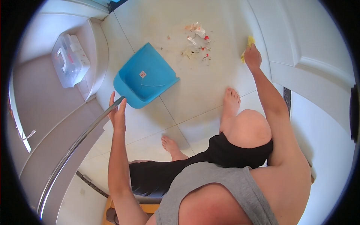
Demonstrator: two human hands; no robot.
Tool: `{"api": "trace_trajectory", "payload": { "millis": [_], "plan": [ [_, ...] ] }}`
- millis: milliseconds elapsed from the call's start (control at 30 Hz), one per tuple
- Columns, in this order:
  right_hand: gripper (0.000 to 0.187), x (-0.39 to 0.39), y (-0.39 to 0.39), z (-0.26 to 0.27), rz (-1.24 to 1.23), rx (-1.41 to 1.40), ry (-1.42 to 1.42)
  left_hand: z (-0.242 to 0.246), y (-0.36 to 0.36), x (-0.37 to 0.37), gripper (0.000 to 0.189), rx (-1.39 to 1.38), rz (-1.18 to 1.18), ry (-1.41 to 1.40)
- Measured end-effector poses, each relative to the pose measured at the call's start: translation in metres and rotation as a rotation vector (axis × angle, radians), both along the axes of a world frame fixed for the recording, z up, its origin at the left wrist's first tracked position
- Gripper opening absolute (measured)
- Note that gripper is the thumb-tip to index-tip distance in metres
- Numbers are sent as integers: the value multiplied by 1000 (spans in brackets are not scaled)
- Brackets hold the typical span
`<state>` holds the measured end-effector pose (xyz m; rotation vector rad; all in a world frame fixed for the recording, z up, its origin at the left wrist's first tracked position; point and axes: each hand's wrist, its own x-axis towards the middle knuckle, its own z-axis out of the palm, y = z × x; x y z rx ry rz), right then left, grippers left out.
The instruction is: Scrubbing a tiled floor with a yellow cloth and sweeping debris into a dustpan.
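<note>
My left hand [117, 114] is around the lower end of a metal dustpan handle [81, 137], its thumb and a finger spread on either side. The handle joins a blue plastic dustpan [146, 76], which lies on the tiled floor with its wide edge towards the upper right. A small label and a thin pale strand show in the pan. At the right, my right hand [253, 57] holds a yellow cloth [251, 41] against the floor near the white door. Between pan and cloth lies a loose pile of litter [198, 40]: clear plastic scraps, red bits and dark crumbs.
A clear plastic box with a white handle [69, 60] rests on a low curved shelf [99, 56] at the left. A white panelled door [315, 50] borders the right side. My bare feet [232, 101] are on the floor tiles below the litter.
</note>
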<state>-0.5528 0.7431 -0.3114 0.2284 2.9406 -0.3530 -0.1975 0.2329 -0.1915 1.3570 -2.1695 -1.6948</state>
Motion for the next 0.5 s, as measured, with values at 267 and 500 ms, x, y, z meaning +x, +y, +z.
{"api": "trace_trajectory", "payload": {
  "millis": [267, 500],
  "plan": [
    [34, -8, -106, -55, 449, -49, 60, -55, 29, -21, 16, -170, 276, 88],
    [41, -66, -125, -31, 542, -410, 298, -41, 42, -41, 13, -176, 316, 102]
  ]
}}
